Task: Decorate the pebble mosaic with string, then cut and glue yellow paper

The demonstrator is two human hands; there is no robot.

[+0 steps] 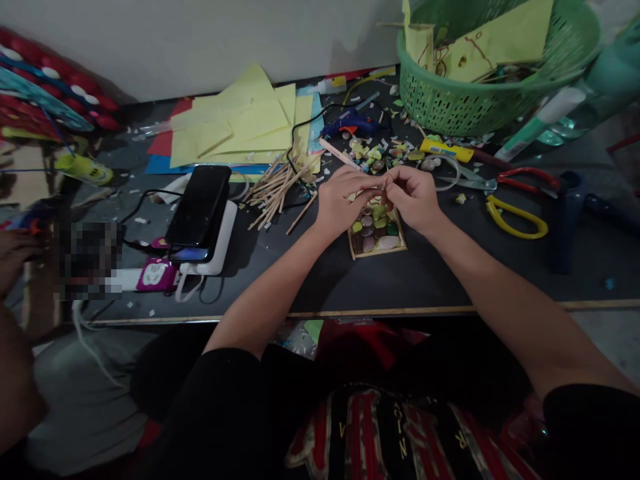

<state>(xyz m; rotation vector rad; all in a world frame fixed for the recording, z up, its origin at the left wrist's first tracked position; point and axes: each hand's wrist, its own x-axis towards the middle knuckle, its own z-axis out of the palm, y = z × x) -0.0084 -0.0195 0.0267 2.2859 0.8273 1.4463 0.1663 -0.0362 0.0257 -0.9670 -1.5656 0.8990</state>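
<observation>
At the left edge of the frame another person's hand (13,257) rests by the tabletop (425,280), which is dark, matt and littered with paper scraps. Right of it, a glossy black phone (200,203) lies on a white, rounded power bank (220,250). Behind them, flat yellow paper sheets (240,123) overlap, and a loose bundle of thin pale wooden sticks (277,190) fans out beside them.

At the centre, the left hand (343,200) and right hand (413,197) meet, fingers of both pinched on a thin stick (376,193), slim, pale and straight. It is held just above a small rectangular wooden frame (377,252) packed with smooth rounded stones in green, yellow, pink and brown.

Behind the hands lies a blue glue gun (353,123). In the upper right stands a green perforated plastic basket (450,100) holding yellow card. Right of the hands lie yellow-handled scissors (515,220).
</observation>
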